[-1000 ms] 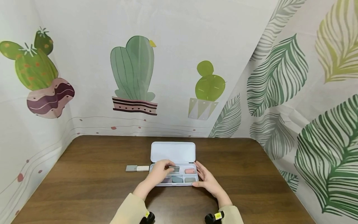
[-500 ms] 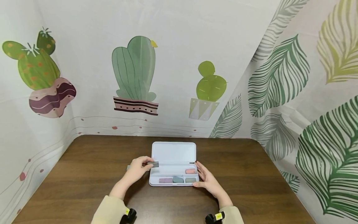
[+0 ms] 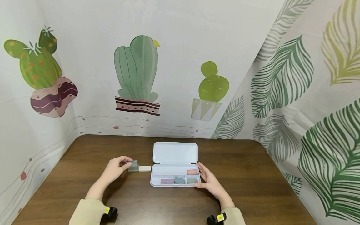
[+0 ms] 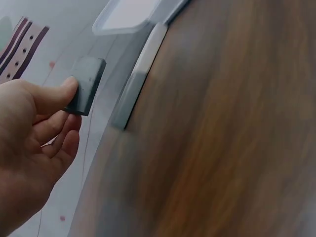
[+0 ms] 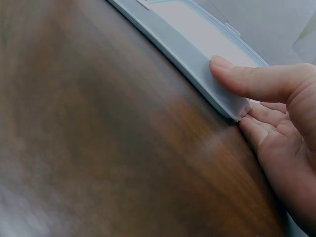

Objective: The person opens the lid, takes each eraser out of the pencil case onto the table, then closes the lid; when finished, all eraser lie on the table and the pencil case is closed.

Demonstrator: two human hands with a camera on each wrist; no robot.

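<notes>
My left hand [image 3: 114, 169] pinches a dark grey rectangular block [image 4: 88, 81], eraser-like, between thumb and fingers. The block overlaps the left part of a flat row on the table: a grey block [image 4: 131, 96] end to end with a white block [image 3: 144, 168]. That row reaches the left side of a pale pencil case [image 3: 166, 185], whose lid [image 3: 175, 153] is swung back. My right hand [image 3: 209, 180] grips the case's right end, thumb at the front corner and fingers along the side. In the case lie a pink piece [image 3: 192, 172], a purple one [image 3: 167, 181], a blue one [image 3: 179, 180] and a grey-green one [image 3: 192, 181].
The brown wooden table [image 3: 242, 175] meets a pale wall hanging [image 3: 177, 62] printed with cacti and leaves at its back edge. Low dividers [image 3: 171, 176] split the case into a long rear compartment and two front ones.
My left hand has lifted the dark grey block out of the case's rear compartment and carried it left over the row of blocks. The right hand has stayed on the case.
</notes>
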